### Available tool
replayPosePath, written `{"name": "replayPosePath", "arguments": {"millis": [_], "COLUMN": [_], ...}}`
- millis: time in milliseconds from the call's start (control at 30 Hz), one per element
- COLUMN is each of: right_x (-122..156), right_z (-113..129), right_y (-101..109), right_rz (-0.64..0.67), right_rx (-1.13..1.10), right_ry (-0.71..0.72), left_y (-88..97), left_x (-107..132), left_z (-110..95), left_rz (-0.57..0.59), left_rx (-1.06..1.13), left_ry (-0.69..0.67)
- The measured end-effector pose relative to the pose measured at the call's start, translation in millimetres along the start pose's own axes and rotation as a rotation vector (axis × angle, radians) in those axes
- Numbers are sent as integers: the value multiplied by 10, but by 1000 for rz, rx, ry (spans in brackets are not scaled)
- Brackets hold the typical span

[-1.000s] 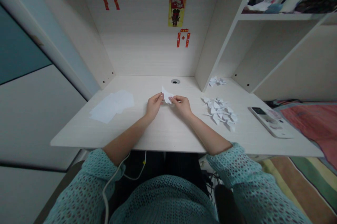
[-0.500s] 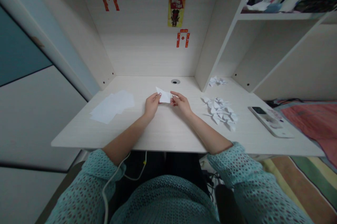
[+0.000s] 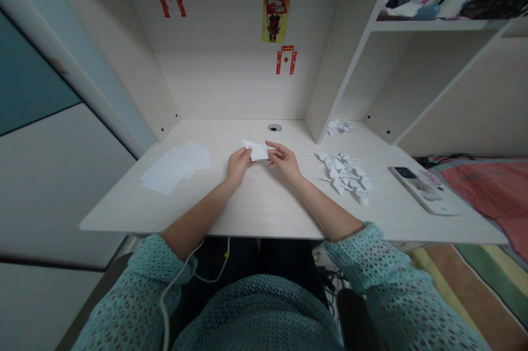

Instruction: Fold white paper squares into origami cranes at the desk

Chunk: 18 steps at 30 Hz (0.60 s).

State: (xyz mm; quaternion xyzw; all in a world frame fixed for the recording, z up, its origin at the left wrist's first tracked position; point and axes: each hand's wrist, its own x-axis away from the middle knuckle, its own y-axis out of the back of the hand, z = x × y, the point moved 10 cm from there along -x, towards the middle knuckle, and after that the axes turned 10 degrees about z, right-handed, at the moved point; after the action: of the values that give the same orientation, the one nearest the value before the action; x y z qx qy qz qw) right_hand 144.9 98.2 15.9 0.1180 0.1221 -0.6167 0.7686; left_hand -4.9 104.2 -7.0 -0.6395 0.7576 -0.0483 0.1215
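A small folded piece of white paper (image 3: pixel 257 151) is held between both hands just above the middle of the pale desk (image 3: pixel 264 208). My left hand (image 3: pixel 238 166) pinches its left edge with closed fingers. My right hand (image 3: pixel 283 161) pinches its right side, fingers curled round it. Both forearms rest over the desk's front part, in teal knit sleeves.
A stack of flat white paper sheets (image 3: pixel 176 165) lies at the left of the desk. A pile of several folded paper shapes (image 3: pixel 345 176) lies at the right, with a few more (image 3: pixel 339 127) in the shelf nook. A remote control (image 3: pixel 424 190) sits far right. A cable hole (image 3: pixel 274 127) is behind the hands.
The paper has gone from standing up as a small point to a wider, flatter folded shape held between the hands. Both hands have shifted slightly away from me.
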Motion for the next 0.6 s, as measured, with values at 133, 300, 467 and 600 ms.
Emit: {"name": "replayPosePath", "arguments": {"millis": [133,300,467,600], "right_x": [8,102,139,116], "right_z": [107,347,442,390], "right_y": [52,62,1,34], "right_rz": [-43,-99,-68,-71], "right_rx": [190,558,819,848], "right_ry": [97,241,297,268], "left_y": [-67,-185,-283,-393], "left_x": [23,41,55,87], "left_z": [21,63,59,-53], "left_rz": [38,116,173,254], "left_rx": [28,7,-34,-86], "left_ry": [60,115,111,41]}}
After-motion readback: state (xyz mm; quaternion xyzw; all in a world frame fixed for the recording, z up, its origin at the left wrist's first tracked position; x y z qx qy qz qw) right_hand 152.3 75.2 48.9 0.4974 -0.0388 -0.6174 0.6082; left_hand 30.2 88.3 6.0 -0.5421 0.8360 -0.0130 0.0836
